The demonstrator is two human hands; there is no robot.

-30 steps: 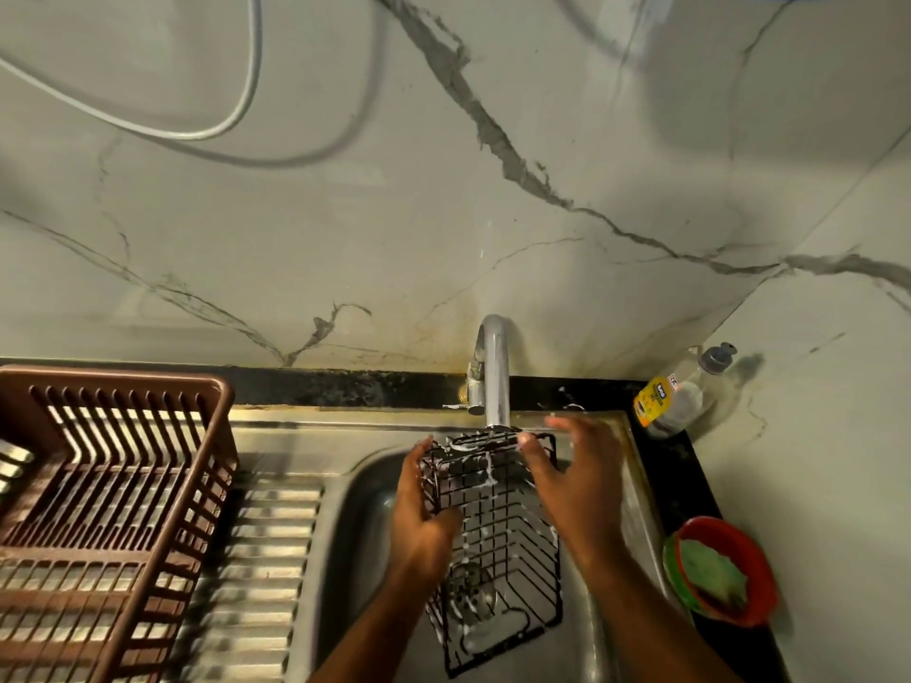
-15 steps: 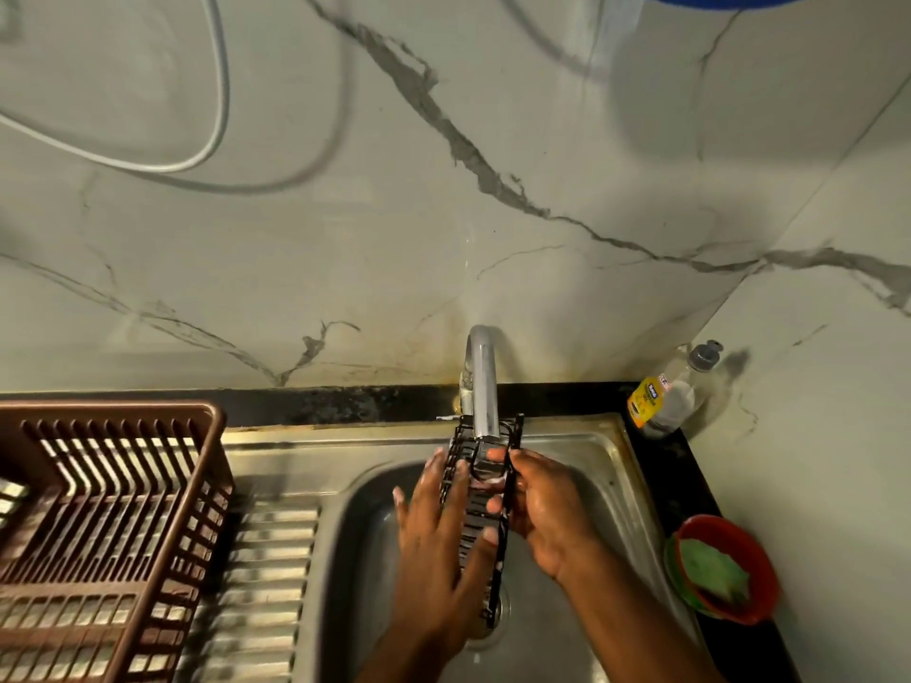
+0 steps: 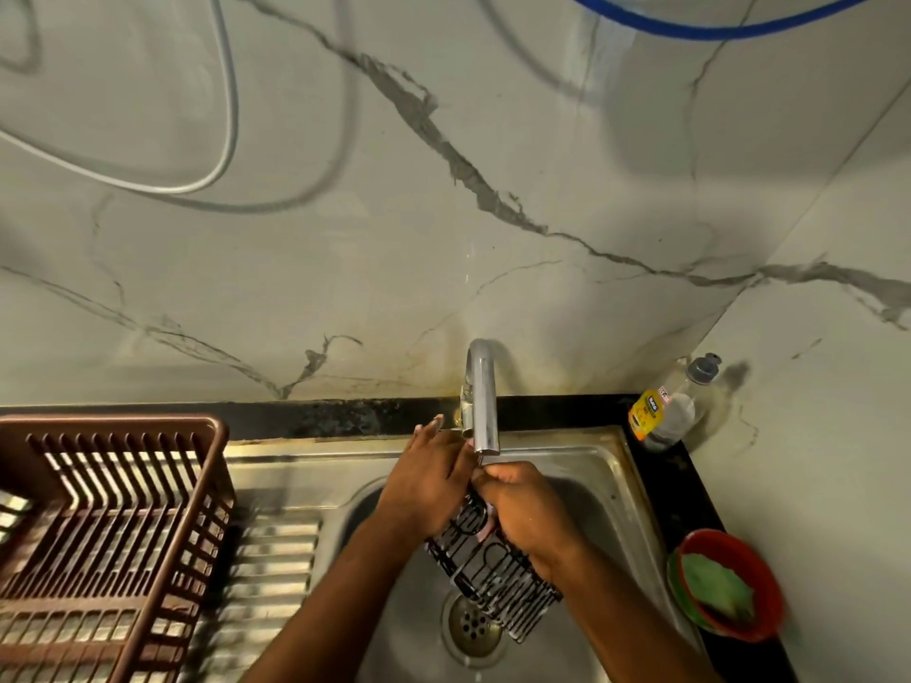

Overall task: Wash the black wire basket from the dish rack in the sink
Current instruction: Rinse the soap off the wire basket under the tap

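Marble-patterned wall (image 3: pixel 493 140) behind, pale with grey veins, crossed by a white cable (image 3: pixel 224 115) at upper left and a blue hose (image 3: pixel 715 29) at the top edge. Below it, black stone counter (image 3: pixel 345 416) with a stainless steel sink (image 3: pixel 591 465) set in, ribbed drainboard (image 3: pixel 276 559) on the sink's left side. Brown plastic slatted dish rack (image 3: pixel 113 525) at the counter's left end, over the drainboard's edge. Curved chrome tap (image 3: pixel 482 396) at the middle of the sink's back rim, spout over the basin. Clear dish-soap bottle with yellow label (image 3: pixel 663 411) in the counter's back right corner, leaning against the wall. Red round bowl (image 3: pixel 729 584) with a green scrub pad (image 3: pixel 715 584) inside at the counter's right edge, just beside the basin. Round drain (image 3: pixel 473 623) at the basin's bottom.

Black wire basket (image 3: pixel 493 579) held over the basin, tilted, lower end above the drain, soap foam on the wires. Left hand (image 3: pixel 429 480) flat, fingers stretched toward the tap base, palm pressed on the basket's upper left side. Right hand (image 3: pixel 527 510) curled tight around the basket's upper right part, directly beneath the spout, touching the left hand.
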